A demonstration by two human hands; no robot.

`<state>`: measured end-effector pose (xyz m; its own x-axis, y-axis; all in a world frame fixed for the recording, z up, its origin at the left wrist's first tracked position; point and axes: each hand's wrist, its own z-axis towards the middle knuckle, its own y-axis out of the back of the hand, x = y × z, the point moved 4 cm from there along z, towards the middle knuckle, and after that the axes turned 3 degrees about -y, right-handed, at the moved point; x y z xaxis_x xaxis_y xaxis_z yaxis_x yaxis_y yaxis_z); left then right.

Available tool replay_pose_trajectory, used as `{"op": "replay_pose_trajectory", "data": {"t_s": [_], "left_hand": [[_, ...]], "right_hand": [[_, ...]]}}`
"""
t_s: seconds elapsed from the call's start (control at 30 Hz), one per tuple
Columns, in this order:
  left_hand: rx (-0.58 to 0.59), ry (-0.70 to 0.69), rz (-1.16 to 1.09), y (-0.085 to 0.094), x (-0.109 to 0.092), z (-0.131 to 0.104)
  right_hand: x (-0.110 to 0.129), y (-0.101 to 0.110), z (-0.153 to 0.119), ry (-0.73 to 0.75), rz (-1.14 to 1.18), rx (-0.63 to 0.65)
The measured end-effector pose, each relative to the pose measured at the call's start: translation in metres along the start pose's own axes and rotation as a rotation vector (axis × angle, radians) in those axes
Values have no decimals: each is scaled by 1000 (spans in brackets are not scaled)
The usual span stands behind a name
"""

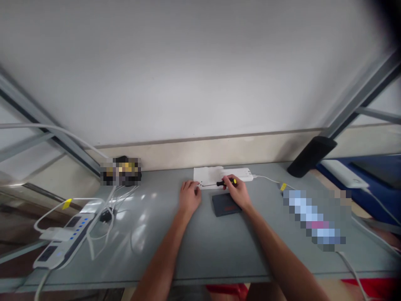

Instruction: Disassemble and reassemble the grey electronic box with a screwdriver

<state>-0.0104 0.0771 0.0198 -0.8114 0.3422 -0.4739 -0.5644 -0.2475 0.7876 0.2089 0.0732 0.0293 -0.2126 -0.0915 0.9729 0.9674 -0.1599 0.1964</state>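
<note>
My right hand [237, 191] is closed round the black and yellow handle of a screwdriver [220, 183], whose thin shaft points left over a white paper [206, 173]. Small dark screws [201, 183] lie on the paper near the tip. My left hand [189, 196] rests at the paper's lower left edge, its fingers bent; whether they pinch anything is too small to tell. A white device [246, 174] with a cable plugged into its right end lies behind my right hand. Just below the paper is a dark flat case [224, 205], partly under my right wrist.
A white power strip [67, 242] with cables lies at the left. Behind it is a blurred black and yellow object [125, 171]. A black cylinder [311, 156], a pixelated phone-like object [315, 217] and a white power bank [344, 174] are at the right.
</note>
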Motion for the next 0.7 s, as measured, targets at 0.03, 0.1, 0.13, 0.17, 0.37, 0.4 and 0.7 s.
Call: {"op": "replay_pose_trajectory", "data": {"t_s": [0.03, 0.1, 0.13, 0.17, 0.37, 0.4, 0.7], "left_hand": [[-9, 0, -1, 0, 3, -1], [-17, -10, 4, 1, 6, -2], [-13, -14, 10, 2, 6, -2], [-9, -15, 16, 2, 5, -2], [-2, -90, 23, 0, -2, -4], [5, -116, 18, -1, -3, -4], [-5, -174, -78, -1, -2, -3]], "right_hand": [[0, -3, 0, 2, -11, 30], [-1, -5, -1, 6, -24, 57], [-1, -5, -1, 6, -28, 55], [0, -5, -2, 4, -29, 45], [-1, 4, 1, -29, 71, -41], [-1, 4, 2, -41, 95, -42], [-5, 7, 4, -78, 165, -48]]}}
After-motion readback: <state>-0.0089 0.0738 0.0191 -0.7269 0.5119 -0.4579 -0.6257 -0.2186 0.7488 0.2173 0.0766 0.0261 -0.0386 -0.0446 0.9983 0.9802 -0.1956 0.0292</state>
